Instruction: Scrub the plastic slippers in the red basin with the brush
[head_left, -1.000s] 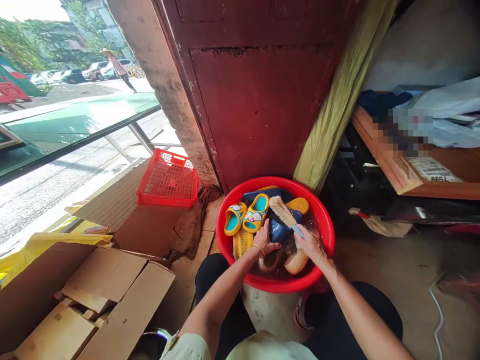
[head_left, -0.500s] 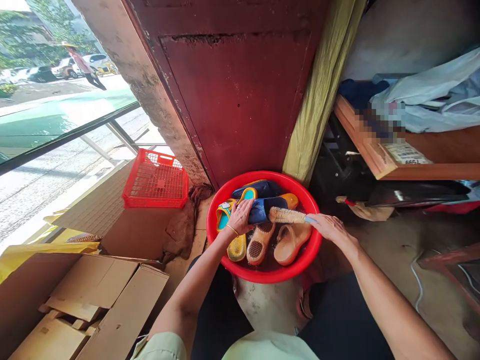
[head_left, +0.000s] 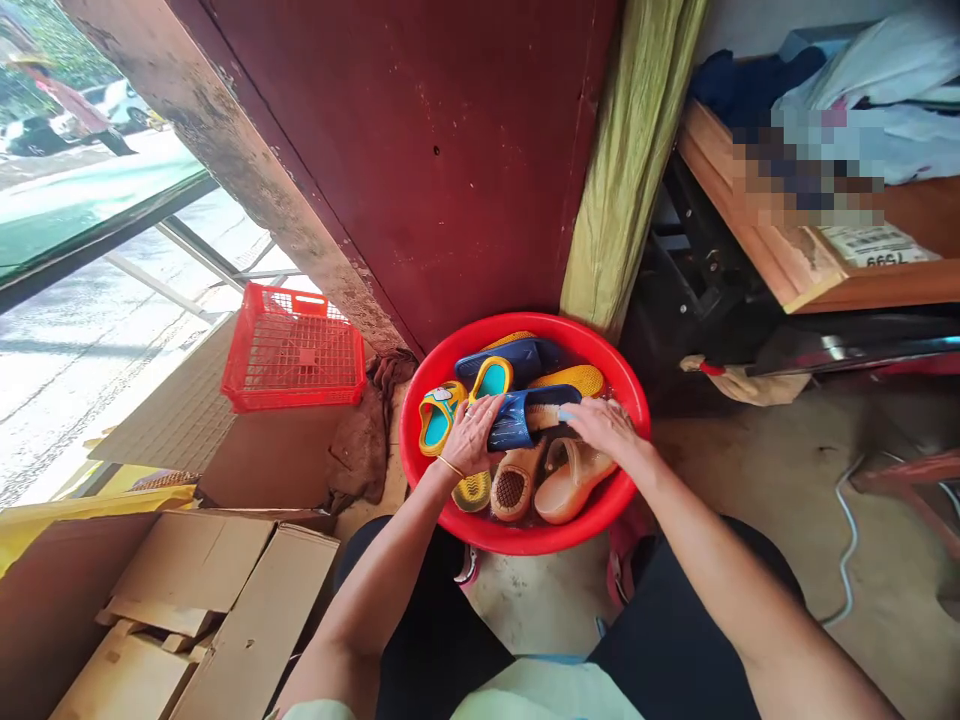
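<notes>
Blue glossy slipper [head_left: 511, 424], lower centre | left hand [head_left: 472, 438] fingers curled on it | right hand [head_left: 604, 428] fingers clenched round bristly brush [head_left: 545, 416]

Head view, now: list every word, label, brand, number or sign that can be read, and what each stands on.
"7599" (apparent reading, bottoms of the digits cut off): on the white printed paper on the wooden tabletop.
Smaller print on that paper: too small and blurred to read.
Blue slipper, red basin, red crate: no lettering I can make out.
</notes>
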